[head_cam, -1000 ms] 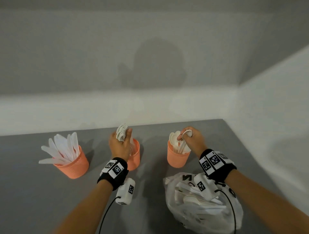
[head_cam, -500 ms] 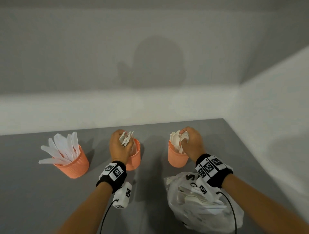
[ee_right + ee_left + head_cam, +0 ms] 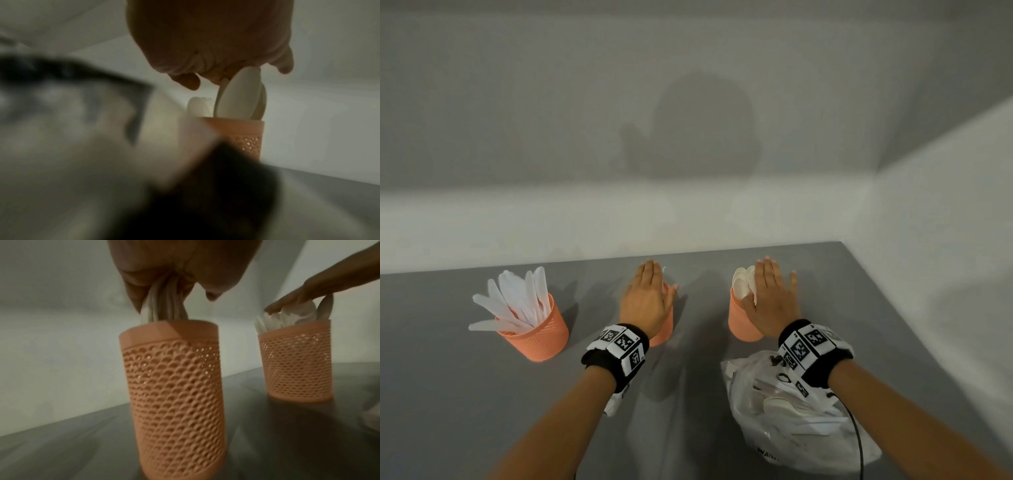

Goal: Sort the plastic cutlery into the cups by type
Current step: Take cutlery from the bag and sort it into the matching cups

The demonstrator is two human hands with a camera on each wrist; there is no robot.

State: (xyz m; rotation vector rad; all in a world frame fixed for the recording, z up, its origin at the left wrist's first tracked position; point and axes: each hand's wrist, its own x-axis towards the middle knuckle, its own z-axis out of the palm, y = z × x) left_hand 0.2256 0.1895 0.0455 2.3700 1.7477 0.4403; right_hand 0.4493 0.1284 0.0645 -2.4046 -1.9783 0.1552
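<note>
Three orange mesh cups stand in a row on the grey table. The left cup holds white knives. My left hand lies flat, fingers straight, on top of the middle cup. In the left wrist view its palm presses on white forks standing in that cup. My right hand lies flat over the right cup, touching the white spoons. The right wrist view shows a spoon bowl under the palm.
A white plastic bag with more cutlery lies on the table just below my right wrist. White walls close the table at the back and the right. The table edge runs along the right side.
Both hands held bundles of cutlery above the cups, lowered them in, and now lie open and flat on top of the forks and spoons.
</note>
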